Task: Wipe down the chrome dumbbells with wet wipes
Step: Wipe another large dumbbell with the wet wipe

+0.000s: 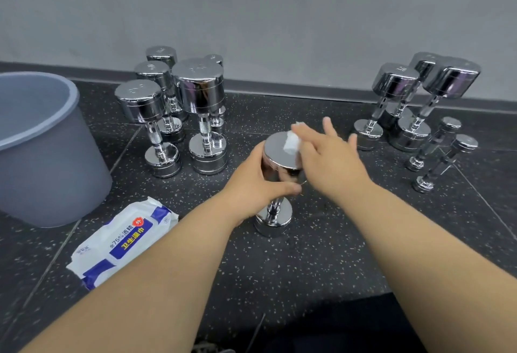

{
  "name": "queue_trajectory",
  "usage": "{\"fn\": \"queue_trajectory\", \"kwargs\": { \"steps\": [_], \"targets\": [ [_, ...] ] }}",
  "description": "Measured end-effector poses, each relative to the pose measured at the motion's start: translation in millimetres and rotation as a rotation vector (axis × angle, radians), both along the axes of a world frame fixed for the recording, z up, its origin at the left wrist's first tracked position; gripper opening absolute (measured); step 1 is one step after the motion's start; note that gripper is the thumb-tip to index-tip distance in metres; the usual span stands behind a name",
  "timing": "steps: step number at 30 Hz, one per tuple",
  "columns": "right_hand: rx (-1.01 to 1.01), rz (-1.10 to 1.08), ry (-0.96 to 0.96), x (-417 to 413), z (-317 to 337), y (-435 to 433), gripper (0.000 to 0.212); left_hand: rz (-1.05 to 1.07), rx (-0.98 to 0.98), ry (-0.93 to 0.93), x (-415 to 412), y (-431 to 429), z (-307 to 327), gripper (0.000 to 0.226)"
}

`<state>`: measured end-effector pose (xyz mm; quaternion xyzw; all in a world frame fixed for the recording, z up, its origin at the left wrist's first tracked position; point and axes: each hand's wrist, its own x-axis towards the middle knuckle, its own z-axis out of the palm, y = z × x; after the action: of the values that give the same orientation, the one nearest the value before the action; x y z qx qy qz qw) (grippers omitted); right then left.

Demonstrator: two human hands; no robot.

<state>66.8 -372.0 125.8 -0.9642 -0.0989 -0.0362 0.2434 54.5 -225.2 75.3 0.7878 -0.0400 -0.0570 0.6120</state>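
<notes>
A chrome dumbbell point(275, 154) stands upright on the dark speckled floor in the middle. My left hand point(257, 184) grips its upper head from the left, thumb across the front. My right hand point(327, 156) presses a folded white wet wipe point(292, 144) onto the flat top of that head; the fingers look blurred and partly spread. The lower head point(272, 222) rests on the floor.
A grey bucket point(42, 140) stands at the left. A white and blue pack of wet wipes point(123, 240) lies in front of it. Several upright chrome dumbbells point(201, 117) cluster behind on the left, more dumbbells point(405, 106) on the right by the grey wall.
</notes>
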Motion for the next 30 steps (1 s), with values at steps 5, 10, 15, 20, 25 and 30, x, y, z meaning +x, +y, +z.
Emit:
{"fn": "queue_trajectory", "kwargs": {
  "steps": [5,10,15,20,25,30],
  "targets": [
    [0.172,0.173,-0.107,-34.5,-21.8,-5.0,0.052,0.005,-0.006,-0.034,-2.5,-1.4,2.6,0.069],
    [0.563,-0.214,-0.005,-35.0,-32.9,12.4,0.043,0.047,0.025,-0.04,-1.9,-2.7,-4.4,0.078],
    [1.045,-0.265,0.161,-36.9,-41.4,31.8,0.046,0.072,0.007,-0.038,-2.7,-4.1,-7.3,0.079],
    [1.133,-0.244,0.203,-49.2,-51.0,41.2,0.066,0.036,0.022,-0.001,-6.0,-12.4,-5.6,0.081],
    [1.257,-0.323,0.272,-34.7,-41.9,35.4,0.056,0.034,-0.151,0.07,-10.4,-9.0,8.8,0.06],
    [1.155,-0.203,0.281,-61.9,-51.5,56.2,0.091,0.077,-0.233,0.113,-15.9,-10.2,13.2,0.036]
  ]
}}
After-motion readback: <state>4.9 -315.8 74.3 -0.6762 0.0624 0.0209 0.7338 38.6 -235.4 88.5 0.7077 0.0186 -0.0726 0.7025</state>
